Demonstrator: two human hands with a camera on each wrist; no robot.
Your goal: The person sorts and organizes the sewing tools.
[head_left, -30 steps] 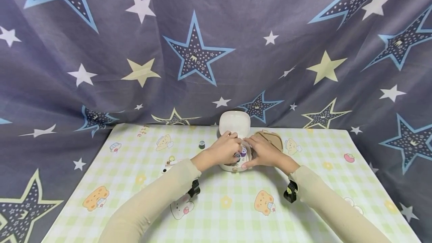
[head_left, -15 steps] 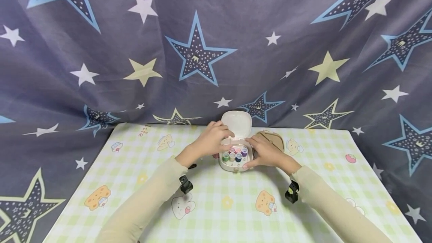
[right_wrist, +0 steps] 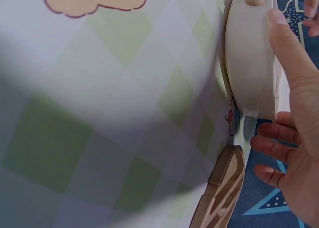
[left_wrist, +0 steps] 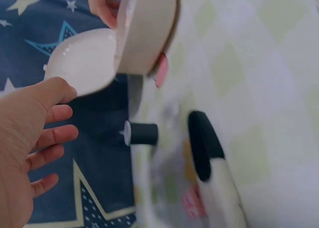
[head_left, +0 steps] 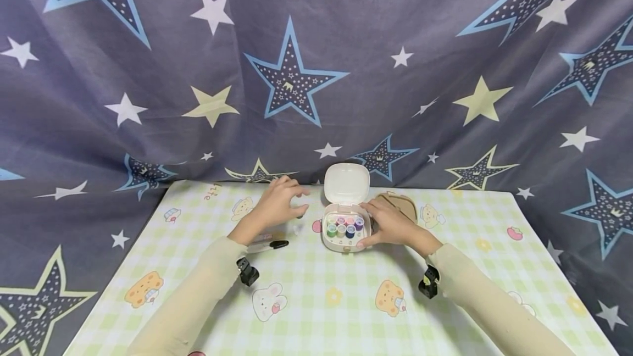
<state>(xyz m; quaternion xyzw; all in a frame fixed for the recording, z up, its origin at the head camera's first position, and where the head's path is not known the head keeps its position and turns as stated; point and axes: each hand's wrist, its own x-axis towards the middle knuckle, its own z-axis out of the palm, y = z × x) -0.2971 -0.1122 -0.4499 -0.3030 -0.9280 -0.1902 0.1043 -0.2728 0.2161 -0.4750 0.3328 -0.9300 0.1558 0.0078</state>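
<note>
A white sewing box (head_left: pixel 343 247) stands with its lid (head_left: pixel 347 183) raised, and several thread spools (head_left: pixel 341 231) of different colours sit inside. My right hand (head_left: pixel 390 224) holds the box by its right side, thumb at the front and fingers towards the back. Left of the box, my left hand (head_left: pixel 272 207) is in the air with its fingers apart and nothing in them. Close by, a dark thread spool (left_wrist: pixel 142 133) stands on the table in the left wrist view; in the head view the hand mostly hides it.
A brown divided tray (head_left: pixel 401 206) lies behind my right hand. A slim white tool with a black end (head_left: pixel 279 244) lies below my left hand, with a small pink-and-white item (left_wrist: pixel 193 202) beside it. A starry curtain (head_left: pixel 316 70) hangs behind the table.
My left hand has left the box and moved left towards the loose dark spool, uncovering the spools inside. My right hand has stayed on the box.
</note>
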